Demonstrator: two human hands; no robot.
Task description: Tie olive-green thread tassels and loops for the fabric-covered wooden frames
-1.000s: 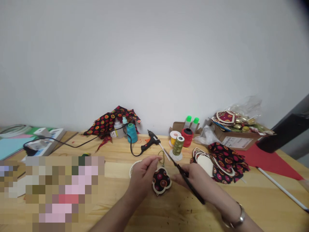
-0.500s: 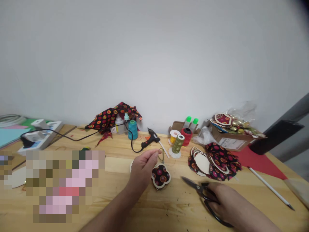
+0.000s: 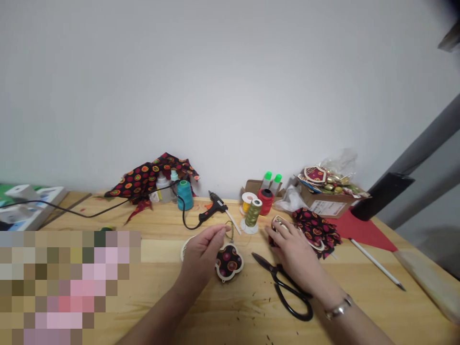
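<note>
Pinching the olive cord [image 3: 232, 233] between thumb and fingertips, the left hand [image 3: 203, 251] has the pendant [image 3: 229, 261] at six o'clock in view, while at its three o'clock the right hand [image 3: 296, 249] reaches over patterned pieces [image 3: 318, 227], fingers slightly parted, and whether they grip I can't tell. Up at the pendant's two o'clock, a cardboard box [image 3: 328, 207] brims with gold ornaments [image 3: 334, 179] and clear plastic, and what a pendant: four-lobed, pale-rimmed, black fabric dotted red and orange!
</note>
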